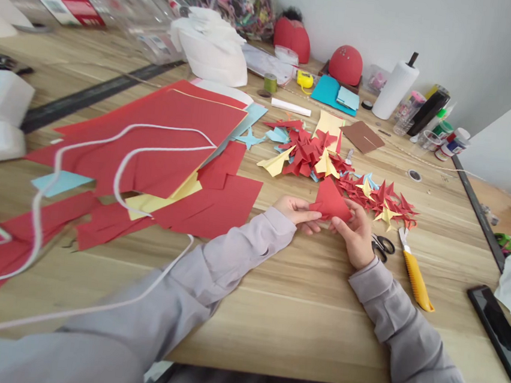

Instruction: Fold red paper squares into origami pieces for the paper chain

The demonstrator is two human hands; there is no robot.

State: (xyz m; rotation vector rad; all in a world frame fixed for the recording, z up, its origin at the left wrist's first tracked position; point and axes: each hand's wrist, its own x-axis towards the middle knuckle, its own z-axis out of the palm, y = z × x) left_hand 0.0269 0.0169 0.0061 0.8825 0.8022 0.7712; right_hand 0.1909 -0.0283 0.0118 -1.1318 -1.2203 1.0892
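Note:
A folded piece of red paper point(329, 201), triangular on top, is held just above the wooden table point(299, 304). My left hand point(297, 211) pinches its left lower edge. My right hand point(356, 232) grips its right lower corner. Both arms wear grey sleeves. Just behind the hands lies a heap of finished folded paper shapes point(330, 162), mostly red with some yellow and light blue.
Large red paper sheets point(161, 140) with yellow and blue pieces and a white cord point(117, 172) cover the left. Black scissors point(383, 246), a yellow utility knife point(415, 276) and a dark phone point(499, 332) lie to the right. Bottles, a paper roll point(395, 89) and red domes stand at the back.

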